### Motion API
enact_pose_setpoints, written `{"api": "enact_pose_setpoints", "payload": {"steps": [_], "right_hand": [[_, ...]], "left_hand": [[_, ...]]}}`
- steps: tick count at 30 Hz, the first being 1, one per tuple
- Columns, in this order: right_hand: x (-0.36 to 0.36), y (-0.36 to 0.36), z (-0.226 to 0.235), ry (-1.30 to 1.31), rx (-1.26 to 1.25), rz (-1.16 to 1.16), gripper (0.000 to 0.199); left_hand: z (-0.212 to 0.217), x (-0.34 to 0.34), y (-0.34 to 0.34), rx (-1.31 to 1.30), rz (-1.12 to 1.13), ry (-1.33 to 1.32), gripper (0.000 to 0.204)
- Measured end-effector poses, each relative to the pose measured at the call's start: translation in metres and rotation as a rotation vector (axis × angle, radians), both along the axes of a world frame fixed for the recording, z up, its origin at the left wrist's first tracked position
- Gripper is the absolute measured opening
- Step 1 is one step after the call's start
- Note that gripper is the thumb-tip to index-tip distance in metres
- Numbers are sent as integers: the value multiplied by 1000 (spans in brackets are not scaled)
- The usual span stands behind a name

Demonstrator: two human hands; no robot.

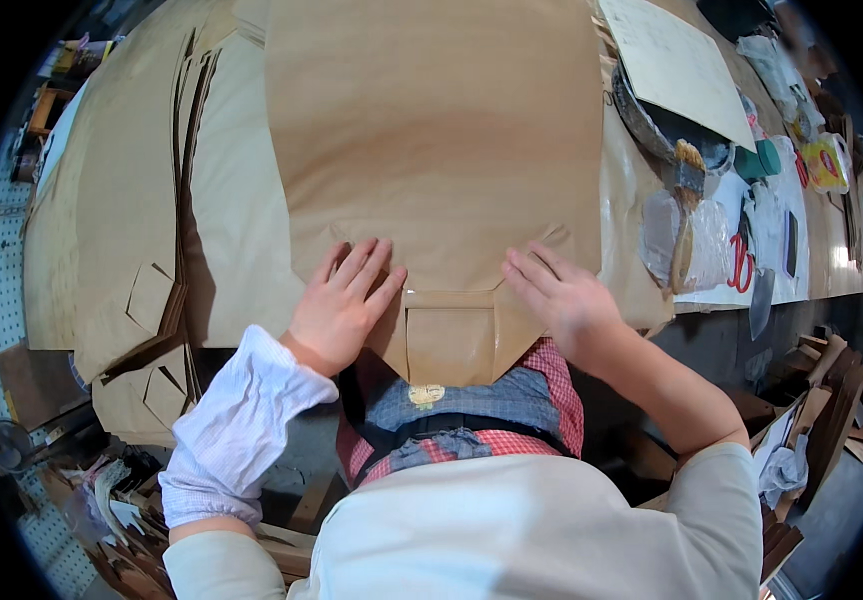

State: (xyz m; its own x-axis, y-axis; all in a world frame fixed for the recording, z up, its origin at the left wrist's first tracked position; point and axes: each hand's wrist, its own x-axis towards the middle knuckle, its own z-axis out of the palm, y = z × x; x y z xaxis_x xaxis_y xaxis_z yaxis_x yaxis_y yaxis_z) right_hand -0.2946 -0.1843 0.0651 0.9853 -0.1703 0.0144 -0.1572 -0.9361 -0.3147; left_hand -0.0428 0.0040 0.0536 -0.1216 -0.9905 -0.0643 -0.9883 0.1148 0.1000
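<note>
Brown paper [437, 150]: centred on the surface [832, 268], directly before the person. Long axis runs away from the body, near to far, with little visible slant left or right. Far end cut off by the top of the view. Near end tapers through two slanting edges to a blunt tip, which points at the person and reaches past the near edge of the surface, in front of the denim apron [482, 405]. A folded rectangular panel [450, 340] sits in the middle of this end, its upper edge crosswise to the long axis.

Left hand [342, 308]: palm down on the left slanting edge, fingers spread and pointing away; grip wide, nothing clasped. Right hand [564, 298]: on the right slanting edge, fingers extended far and leftward; grip likewise wide. Thumb positions cannot be made out.

Left of the paper: a brown stack [132, 170], roughly lengthwise to it. Right: brush [689, 195], bristles far, handle near; red-handled scissors [742, 265] just beside it, handles near.
</note>
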Motion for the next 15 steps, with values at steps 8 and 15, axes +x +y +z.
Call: {"api": "enact_pose_setpoints", "payload": {"steps": [8, 15], "right_hand": [[-34, 41, -22, -171, 93, -212, 45], [-25, 23, -44, -405, 265, -338, 15]], "left_hand": [[7, 15, 5, 204, -38, 547, 47], [-18, 21, 17, -66, 92, 597, 33]]}}
